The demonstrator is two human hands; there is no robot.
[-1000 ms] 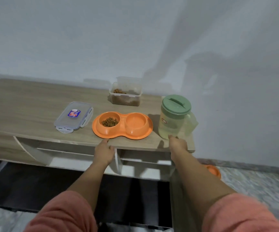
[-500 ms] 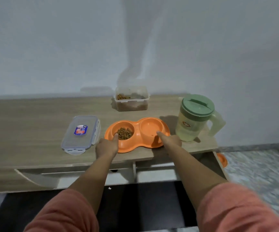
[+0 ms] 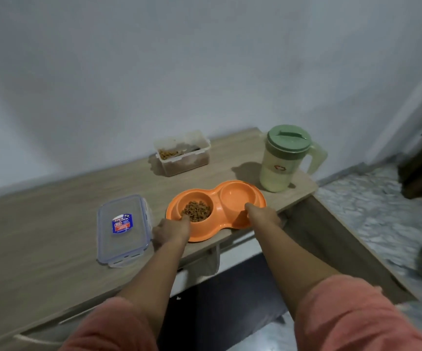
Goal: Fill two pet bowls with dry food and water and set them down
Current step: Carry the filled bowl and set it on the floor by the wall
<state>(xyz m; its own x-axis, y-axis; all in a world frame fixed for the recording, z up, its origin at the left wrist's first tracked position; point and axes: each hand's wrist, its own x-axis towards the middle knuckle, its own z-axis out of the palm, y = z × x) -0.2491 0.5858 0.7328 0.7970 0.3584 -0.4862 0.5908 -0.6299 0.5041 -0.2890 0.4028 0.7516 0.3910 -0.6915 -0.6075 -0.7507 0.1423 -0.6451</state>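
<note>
Both hands now on orange double bowl (image 3: 232, 219): left hand (image 3: 171, 230) and right hand (image 3: 263, 215) pinch near rim. Tilt spills food (image 3: 196, 211), water.

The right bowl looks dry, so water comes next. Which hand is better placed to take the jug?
The right hand. It grips the double bowl at the end nearest the green-lidded jug, whose handle points right. The left hand holds the far end, beside the kibble.
</note>
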